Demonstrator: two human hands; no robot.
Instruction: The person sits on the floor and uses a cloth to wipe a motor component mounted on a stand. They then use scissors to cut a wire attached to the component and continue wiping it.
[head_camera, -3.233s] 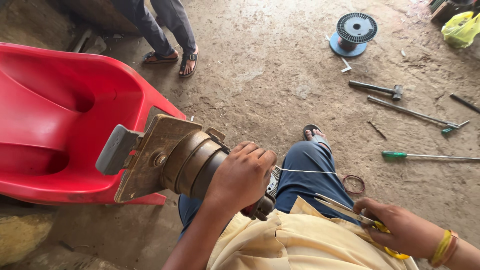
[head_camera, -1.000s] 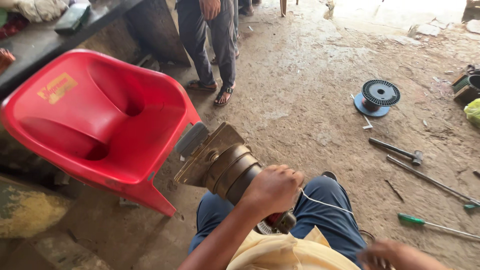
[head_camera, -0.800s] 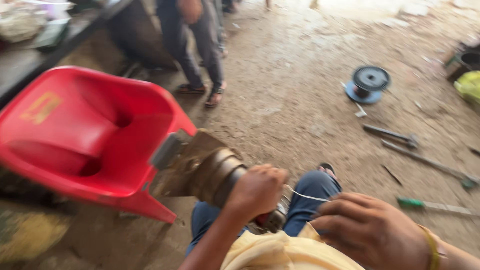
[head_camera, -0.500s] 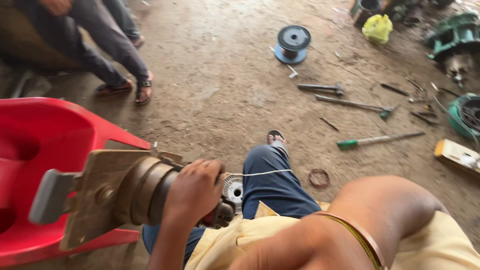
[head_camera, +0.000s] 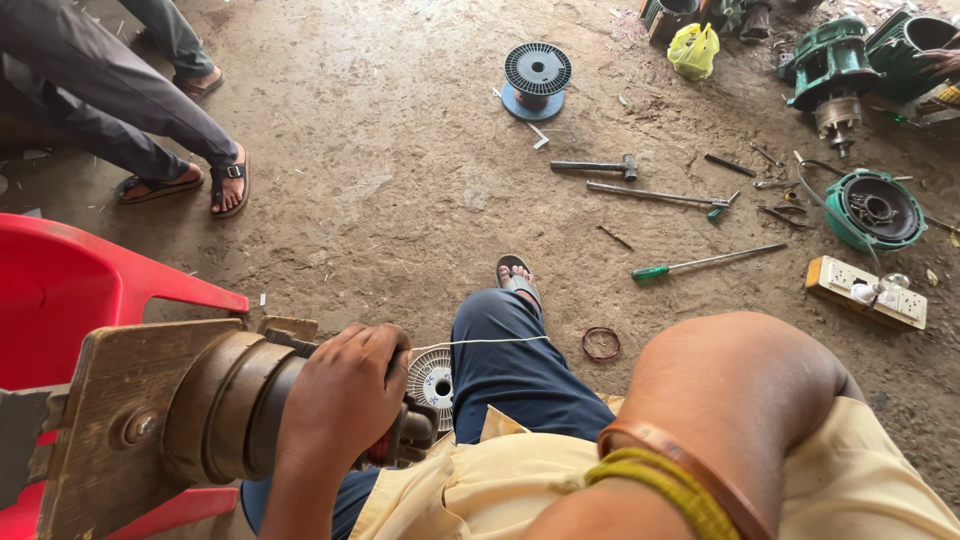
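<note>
Swung right since half a second back, red chair (head_camera: 70, 300) now at edge; right forearm (head_camera: 720, 400) raised across lap, right hand out of view, grip untold. Left hand (head_camera: 340, 395) wrapped shut round winder drum (head_camera: 225, 405). Thin wire (head_camera: 490, 342) beside drum, taut over knee: best kept steady, evenly tensioned

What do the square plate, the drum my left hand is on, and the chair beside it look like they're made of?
Square plate: probably wood or plywood, with a matte tan face and worn edges.
Drum: seemingly metal, dull brown with a faint sheen and turned rings; the left hand grips it.
Chair: moulded plastic, smooth glossy red.
</note>
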